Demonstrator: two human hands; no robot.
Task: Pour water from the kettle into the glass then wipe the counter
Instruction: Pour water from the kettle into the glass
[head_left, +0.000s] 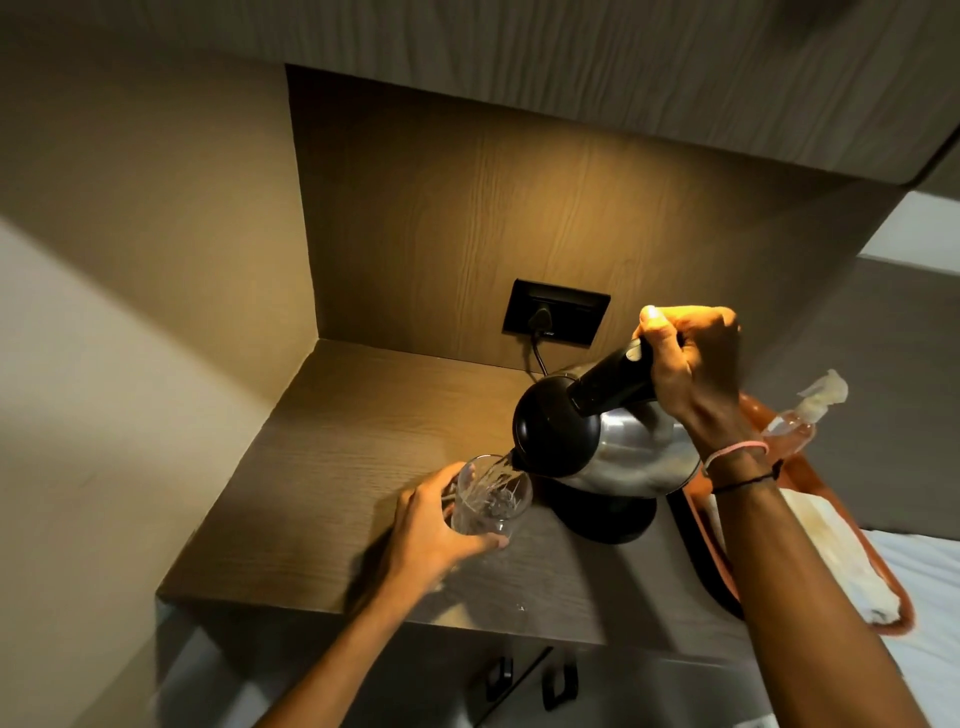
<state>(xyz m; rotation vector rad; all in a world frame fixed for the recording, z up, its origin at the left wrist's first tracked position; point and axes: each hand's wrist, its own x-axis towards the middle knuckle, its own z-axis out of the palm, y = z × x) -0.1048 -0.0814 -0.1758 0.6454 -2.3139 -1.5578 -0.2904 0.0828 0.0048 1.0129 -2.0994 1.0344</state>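
The kettle (613, 447) is held tilted by the right grip (691, 358), which is wrapped tightly round the black handle at the top of the steel body, with the thumb pressed on the handle's upper end. Below and to the left of that grip the black lid and spout are turned down toward the glass (491, 501). A thin stream of water (501, 462) is seen running from the spout into the glass, and clear water is gathered in its bottom. The glass is clasped by the left grip (434, 525), fingers curled round its near side and thumb on its left wall; whether it stands on the bench (363, 441) or is lifted just off it cannot be told. The spout is just above the rim on the side away from the left grip.

Directly beneath the kettle, and lower right of the left grip, the black kettle base (605, 517) is set on the wooden bench. Behind the right grip's left side, a cord is plugged into a dark wall socket (556, 319). To the right of the right grip and partly hidden by that forearm, an orange tray (883, 582) is seen, on which a folded white cloth (841, 561) and a clear spray bottle (795, 423) are laid. Two bands are worn on the right wrist (737, 462).
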